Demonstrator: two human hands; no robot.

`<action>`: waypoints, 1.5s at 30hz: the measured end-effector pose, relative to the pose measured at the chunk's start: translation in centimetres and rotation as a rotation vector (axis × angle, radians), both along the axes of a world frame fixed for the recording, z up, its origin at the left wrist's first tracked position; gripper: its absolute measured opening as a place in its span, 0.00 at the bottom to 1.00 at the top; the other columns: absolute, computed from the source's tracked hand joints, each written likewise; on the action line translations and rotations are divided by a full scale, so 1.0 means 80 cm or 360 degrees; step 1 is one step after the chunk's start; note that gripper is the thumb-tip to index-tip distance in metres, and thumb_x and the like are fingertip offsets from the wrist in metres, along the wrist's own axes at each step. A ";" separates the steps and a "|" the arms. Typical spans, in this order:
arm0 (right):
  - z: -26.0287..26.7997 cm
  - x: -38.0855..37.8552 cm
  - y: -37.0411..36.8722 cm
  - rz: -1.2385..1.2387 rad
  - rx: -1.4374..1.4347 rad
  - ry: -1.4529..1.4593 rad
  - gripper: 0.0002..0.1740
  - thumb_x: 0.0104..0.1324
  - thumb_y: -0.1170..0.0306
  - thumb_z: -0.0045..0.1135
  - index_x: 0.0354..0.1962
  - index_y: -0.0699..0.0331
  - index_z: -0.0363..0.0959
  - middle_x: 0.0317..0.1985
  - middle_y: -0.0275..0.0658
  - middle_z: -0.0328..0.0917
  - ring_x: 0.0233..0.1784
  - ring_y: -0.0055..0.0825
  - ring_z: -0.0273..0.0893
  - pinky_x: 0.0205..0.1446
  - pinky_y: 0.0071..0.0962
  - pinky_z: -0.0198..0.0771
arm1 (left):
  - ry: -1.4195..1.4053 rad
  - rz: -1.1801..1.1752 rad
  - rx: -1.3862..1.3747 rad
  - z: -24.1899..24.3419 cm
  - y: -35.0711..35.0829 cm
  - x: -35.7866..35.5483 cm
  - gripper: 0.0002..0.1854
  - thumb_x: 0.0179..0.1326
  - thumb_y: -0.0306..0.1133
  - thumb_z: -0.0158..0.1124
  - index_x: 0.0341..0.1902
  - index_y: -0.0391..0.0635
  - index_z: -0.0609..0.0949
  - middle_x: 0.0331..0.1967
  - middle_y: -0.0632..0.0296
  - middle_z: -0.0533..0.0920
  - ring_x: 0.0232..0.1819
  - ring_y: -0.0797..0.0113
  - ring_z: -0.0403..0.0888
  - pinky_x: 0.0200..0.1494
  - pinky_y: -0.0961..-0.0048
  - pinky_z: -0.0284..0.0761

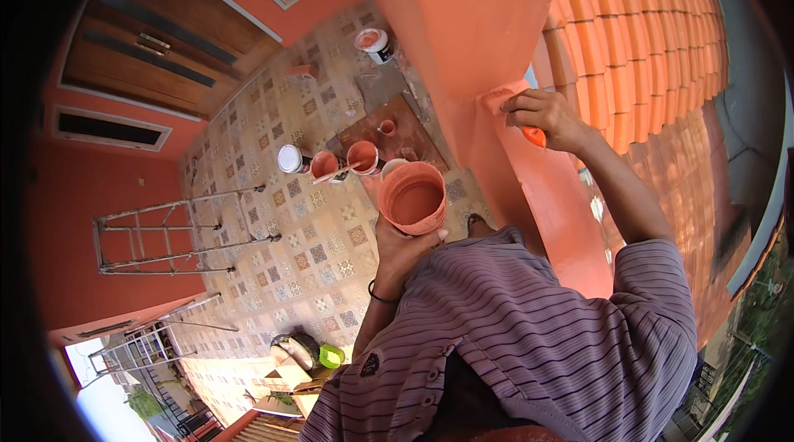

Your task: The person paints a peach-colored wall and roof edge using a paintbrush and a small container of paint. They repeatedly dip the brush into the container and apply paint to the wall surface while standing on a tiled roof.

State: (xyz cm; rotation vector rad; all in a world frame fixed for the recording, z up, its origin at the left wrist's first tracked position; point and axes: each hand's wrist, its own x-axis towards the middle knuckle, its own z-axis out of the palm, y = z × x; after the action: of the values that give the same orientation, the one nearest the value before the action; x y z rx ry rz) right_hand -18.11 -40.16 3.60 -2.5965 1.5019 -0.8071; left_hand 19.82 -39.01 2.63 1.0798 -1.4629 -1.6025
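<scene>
My left hand (397,251) grips a paint-smeared plastic bucket (434,220) from below and the side, in front of my waist. Reddish-orange paint (414,202) lies inside it. In my right hand (551,117) is a paintbrush with an orange handle (534,137). Its paint-coated bristles (498,96) touch the foot of an orange pillar (477,14), where it meets the top of a low wall (561,219). That wall top looks glossy with orange paint. My fingers cover the middle of the brush.
Beyond the bucket, several paint tubs (366,160) stand on the patterned tile floor (316,219), one with a stick across it. A small cup (387,127) sits on a brown board (412,122). Metal scaffold frames (149,228) stand leftward. Roof tiles (626,39) lie past the wall.
</scene>
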 end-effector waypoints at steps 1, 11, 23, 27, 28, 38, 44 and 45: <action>-0.006 -0.007 -0.005 0.0023 -0.0061 -0.0020 0.15 0.53 0.80 0.70 0.39 0.60 0.83 0.45 0.32 0.85 0.51 0.37 0.83 0.47 0.38 0.83 | 0.0014 -0.0025 0.0019 0.004 0.001 -0.001 0.42 0.46 0.23 0.87 0.67 0.37 0.77 0.58 0.54 0.87 0.60 0.62 0.87 0.65 0.63 0.84; 0.131 -0.064 -0.020 0.0079 -0.0577 0.0085 0.13 0.55 0.80 0.69 0.40 0.62 0.84 0.50 0.34 0.88 0.53 0.38 0.86 0.49 0.37 0.84 | -0.0055 -0.0127 -0.0089 0.001 -0.006 -0.011 0.42 0.46 0.22 0.87 0.67 0.35 0.76 0.60 0.54 0.86 0.61 0.63 0.86 0.65 0.64 0.84; 0.253 -0.076 -0.002 0.0067 -0.1538 0.0325 0.09 0.61 0.76 0.73 0.40 0.67 0.87 0.52 0.49 0.89 0.58 0.46 0.88 0.60 0.41 0.86 | 0.0034 -0.0225 -0.0016 0.009 0.000 -0.030 0.41 0.46 0.23 0.87 0.67 0.36 0.78 0.59 0.55 0.86 0.58 0.63 0.87 0.63 0.64 0.85; 0.146 -0.070 -0.024 0.0043 -0.1390 0.0348 0.10 0.61 0.75 0.70 0.41 0.66 0.86 0.55 0.48 0.88 0.65 0.50 0.85 0.69 0.47 0.84 | -0.0035 -0.0187 0.0003 0.008 0.002 -0.029 0.42 0.45 0.24 0.88 0.67 0.36 0.79 0.60 0.55 0.86 0.61 0.62 0.86 0.66 0.63 0.83; 0.115 -0.067 -0.025 0.0001 -0.1333 0.0341 0.08 0.59 0.75 0.71 0.37 0.64 0.84 0.55 0.44 0.87 0.63 0.48 0.85 0.66 0.42 0.86 | -0.0027 -0.0188 0.0009 0.008 0.003 -0.028 0.42 0.45 0.24 0.88 0.67 0.36 0.79 0.60 0.55 0.86 0.61 0.62 0.86 0.67 0.62 0.82; -0.054 -0.064 0.028 -0.0051 -0.0562 -0.0067 0.05 0.66 0.71 0.66 0.37 0.64 0.83 0.54 0.43 0.87 0.64 0.43 0.85 0.63 0.40 0.85 | -0.0146 -0.0174 0.0087 0.014 0.008 -0.030 0.45 0.44 0.25 0.89 0.69 0.36 0.79 0.62 0.55 0.85 0.64 0.61 0.85 0.70 0.61 0.80; -0.048 -0.079 0.017 0.0036 -0.0144 -0.0410 0.05 0.61 0.76 0.66 0.36 0.65 0.81 0.51 0.38 0.87 0.56 0.38 0.86 0.49 0.38 0.83 | -0.0134 -0.0234 0.0050 0.009 0.005 -0.033 0.50 0.42 0.24 0.90 0.73 0.38 0.74 0.66 0.55 0.82 0.68 0.60 0.82 0.73 0.60 0.77; -0.039 -0.084 0.005 0.0046 -0.0157 -0.0425 0.07 0.59 0.78 0.66 0.36 0.64 0.81 0.52 0.36 0.87 0.55 0.37 0.85 0.46 0.38 0.82 | -0.0118 -0.0240 0.0064 0.010 0.007 -0.034 0.51 0.42 0.24 0.90 0.74 0.38 0.74 0.67 0.54 0.82 0.68 0.60 0.82 0.73 0.60 0.77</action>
State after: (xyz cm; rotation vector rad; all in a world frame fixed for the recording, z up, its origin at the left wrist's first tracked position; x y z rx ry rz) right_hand -24.84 -39.74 0.51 -2.4457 1.3793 -1.1974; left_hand 17.12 -38.47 3.43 1.0836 -1.6000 -1.7187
